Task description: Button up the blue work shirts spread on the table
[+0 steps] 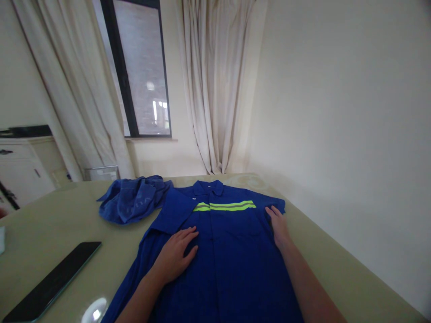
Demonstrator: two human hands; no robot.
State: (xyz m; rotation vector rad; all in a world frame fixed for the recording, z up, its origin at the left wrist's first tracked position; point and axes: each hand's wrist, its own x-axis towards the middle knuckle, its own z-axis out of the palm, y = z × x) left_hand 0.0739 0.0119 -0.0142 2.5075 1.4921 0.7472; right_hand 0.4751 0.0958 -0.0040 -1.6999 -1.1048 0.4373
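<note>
A blue work shirt [235, 255] with a collar and a yellow-green reflective stripe [232, 206] across the chest lies front up on the table, collar pointing away from me. Its left-side sleeve [175, 208] is folded inward over the chest and covers one end of the stripe. My left hand [177, 253] rests flat on the shirt's left part, just below that fold, fingers spread. At the opposite side, my right hand [279, 224] touches the shirt's edge beneath the right-side sleeve [276, 204], with its fingers stretched out and apart.
A crumpled blue cloth item [133, 197] lies left of the collar. A dark flat slab-like object [55, 278] is on the table [323, 251] at lower left. The wall [353, 134] runs along the table's right side; curtains [215, 89] and a window stand behind.
</note>
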